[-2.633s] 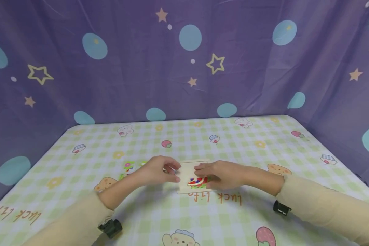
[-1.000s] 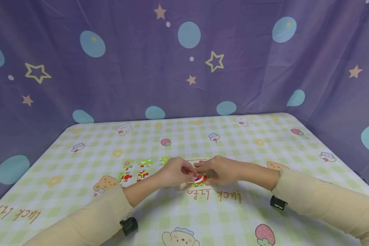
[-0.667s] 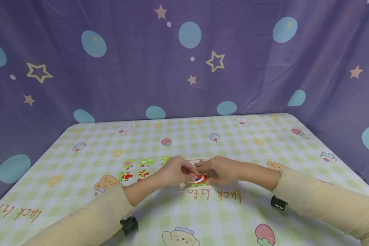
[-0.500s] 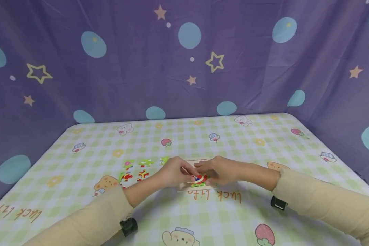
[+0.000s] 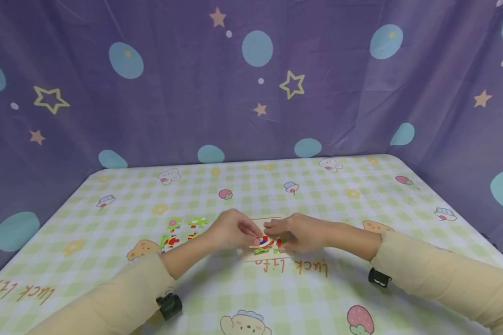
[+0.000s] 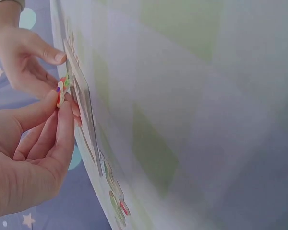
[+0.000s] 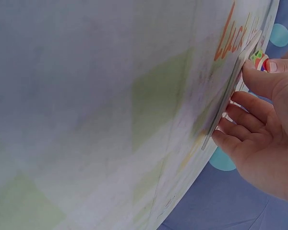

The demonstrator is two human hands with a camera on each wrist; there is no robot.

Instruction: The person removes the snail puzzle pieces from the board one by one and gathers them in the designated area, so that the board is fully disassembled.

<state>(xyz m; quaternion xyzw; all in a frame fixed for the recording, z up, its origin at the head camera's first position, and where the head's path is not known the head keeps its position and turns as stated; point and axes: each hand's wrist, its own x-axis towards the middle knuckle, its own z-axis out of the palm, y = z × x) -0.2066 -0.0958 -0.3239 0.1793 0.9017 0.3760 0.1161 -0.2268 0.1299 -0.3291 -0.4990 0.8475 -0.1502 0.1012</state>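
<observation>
A flat pale puzzle board (image 5: 253, 257) lies on the table between the hands. My left hand (image 5: 228, 230) pinches a red, blue, white and green puzzle piece (image 6: 63, 90) between thumb and fingertips. In the left wrist view the piece is tilted and raised off the board. My right hand (image 5: 306, 234) rests on the board's right side, its fingers loosely bent and touching the surface. A red and green patch (image 5: 279, 244) shows beside the right fingertips, mostly hidden by the hand.
Several loose puzzle pieces (image 5: 173, 224) lie left of the board, some hidden behind the left arm. The table has a green checked cloth (image 5: 251, 288) with printed figures. A purple curtain (image 5: 172, 93) with stars hangs behind it.
My left hand came over the board from its left edge, then shifted slightly left, with the colourful piece now pinched and raised. My right hand has stayed nearly in place.
</observation>
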